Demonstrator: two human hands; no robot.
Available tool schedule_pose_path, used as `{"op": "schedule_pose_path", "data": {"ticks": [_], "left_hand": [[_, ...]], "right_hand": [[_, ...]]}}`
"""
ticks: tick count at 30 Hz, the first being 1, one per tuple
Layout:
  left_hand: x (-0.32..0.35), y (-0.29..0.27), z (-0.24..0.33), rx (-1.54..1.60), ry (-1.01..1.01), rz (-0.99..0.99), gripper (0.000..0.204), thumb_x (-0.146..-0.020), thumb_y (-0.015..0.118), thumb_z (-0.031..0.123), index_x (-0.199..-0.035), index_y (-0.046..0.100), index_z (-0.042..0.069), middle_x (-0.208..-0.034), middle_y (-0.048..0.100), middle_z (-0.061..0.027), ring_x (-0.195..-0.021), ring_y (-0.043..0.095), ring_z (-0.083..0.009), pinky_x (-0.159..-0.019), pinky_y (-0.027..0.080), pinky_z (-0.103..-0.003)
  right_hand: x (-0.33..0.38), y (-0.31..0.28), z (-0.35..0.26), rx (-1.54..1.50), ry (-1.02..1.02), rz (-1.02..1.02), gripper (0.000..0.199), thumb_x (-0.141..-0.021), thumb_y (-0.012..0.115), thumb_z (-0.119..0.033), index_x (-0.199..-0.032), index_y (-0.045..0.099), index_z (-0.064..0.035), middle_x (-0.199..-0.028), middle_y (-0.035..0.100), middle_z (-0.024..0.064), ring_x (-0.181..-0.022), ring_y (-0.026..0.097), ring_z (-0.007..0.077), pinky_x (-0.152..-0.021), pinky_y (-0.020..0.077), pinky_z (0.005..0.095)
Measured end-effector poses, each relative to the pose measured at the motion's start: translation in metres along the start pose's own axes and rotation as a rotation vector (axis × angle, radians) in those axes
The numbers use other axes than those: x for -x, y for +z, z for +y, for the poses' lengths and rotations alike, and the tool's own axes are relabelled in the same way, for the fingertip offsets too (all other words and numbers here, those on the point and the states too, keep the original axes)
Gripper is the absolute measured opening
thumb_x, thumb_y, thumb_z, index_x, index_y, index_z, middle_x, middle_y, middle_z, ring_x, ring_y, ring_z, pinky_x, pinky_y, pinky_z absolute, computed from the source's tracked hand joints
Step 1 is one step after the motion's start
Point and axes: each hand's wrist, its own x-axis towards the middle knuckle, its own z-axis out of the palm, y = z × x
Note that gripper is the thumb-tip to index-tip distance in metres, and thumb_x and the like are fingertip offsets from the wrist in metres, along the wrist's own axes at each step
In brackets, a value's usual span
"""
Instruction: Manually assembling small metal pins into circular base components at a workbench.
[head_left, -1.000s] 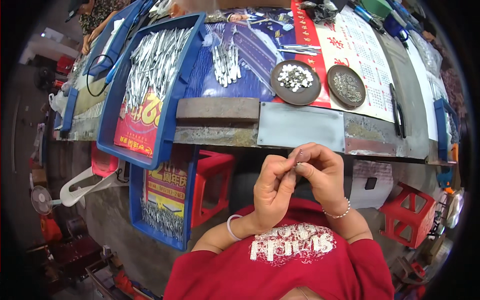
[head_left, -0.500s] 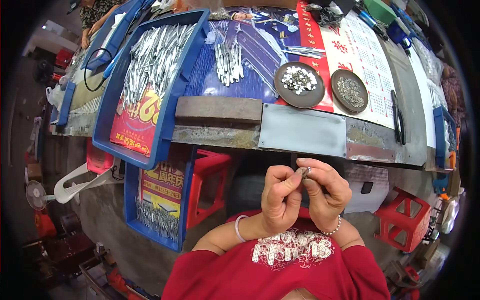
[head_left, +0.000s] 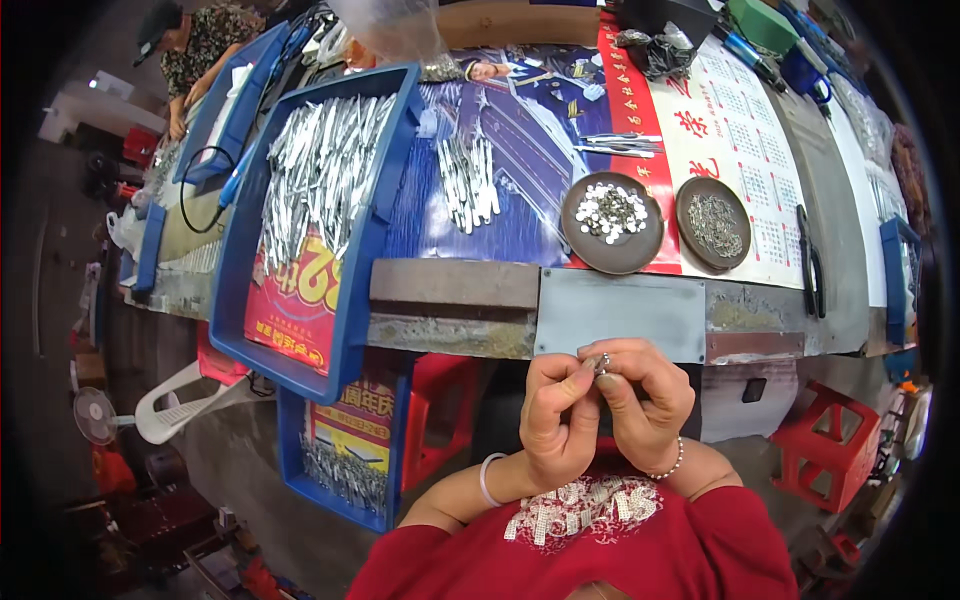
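As I follow the feed from afar, hands: left hand (head_left: 557, 415) and right hand (head_left: 650, 405) are together, thumbs and fingers pinching a small shiny piece (head_left: 603, 364).
Shiny piece: between the fingertips; the bench edge (head_left: 755, 317) shows nearer the hands than half a second ago, the pinch holding, so I judge the fine handling uninterrupted.
Metal plate (head_left: 620, 312): just beyond the fingertips.
Dishes: left brown dish (head_left: 620, 260) and right brown dish (head_left: 684, 222), farther beyond.
Blue tray (head_left: 352, 320): left of the hands, bearing silver strips (head_left: 325, 165).
Room: red stool (head_left: 858, 450) to their right; co-worker (head_left: 222, 35) far left.
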Motion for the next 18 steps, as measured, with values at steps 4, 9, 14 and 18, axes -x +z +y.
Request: {"op": "schedule_pose_path", "data": {"ticks": [4, 9, 14, 18], "left_hand": [[-0.005, -0.004, 0.009, -0.07, 0.015, 0.035, 0.029, -0.091, 0.048, -0.005, -0.118, 0.041, 0.004, -0.107, 0.045, -0.0149, -0.086, 0.05, -0.013, -0.075, 0.044, -0.022], [0.006, 0.005, 0.013, 0.072, -0.073, 0.092, 0.027, -0.091, 0.046, -0.006, -0.116, 0.041, 0.003, -0.11, 0.044, -0.0129, -0.089, 0.05, -0.0115, -0.078, 0.043, -0.021], [0.018, 0.016, 0.013, 0.107, -0.104, 0.044, 0.025, -0.091, 0.047, -0.007, -0.114, 0.044, 0.002, -0.109, 0.044, -0.0113, -0.089, 0.048, -0.0103, -0.078, 0.042, -0.021], [0.022, 0.027, 0.008, 0.095, -0.075, -0.032, 0.025, -0.089, 0.049, -0.007, -0.113, 0.047, 0.001, -0.106, 0.045, -0.011, -0.087, 0.048, -0.0112, -0.077, 0.041, -0.021]], "right_hand": [[-0.013, 0.003, -0.011, 0.175, -0.209, -0.03, 0.009, -0.078, 0.066, -0.002, -0.085, 0.062, 0.002, -0.085, 0.066, 0.0161, -0.07, 0.065, 0.0241, -0.06, 0.0513, 0.0276], [-0.008, 0.003, -0.006, 0.174, -0.205, -0.065, 0.009, -0.081, 0.065, -0.006, -0.083, 0.061, 0.0014, -0.081, 0.065, 0.0144, -0.066, 0.063, 0.0245, -0.056, 0.0491, 0.0287], [0.011, -0.006, 0.007, 0.115, -0.178, 0.0, 0.015, -0.085, 0.062, -0.011, -0.077, 0.058, 0.0004, -0.077, 0.063, 0.013, -0.062, 0.06, 0.0237, -0.054, 0.0473, 0.0289], [0.02, -0.022, 0.014, 0.144, -0.168, 0.026, 0.02, -0.087, 0.061, -0.014, -0.074, 0.055, 0.0003, -0.073, 0.061, 0.0131, -0.06, 0.059, 0.0227, -0.053, 0.0468, 0.0285]]}}
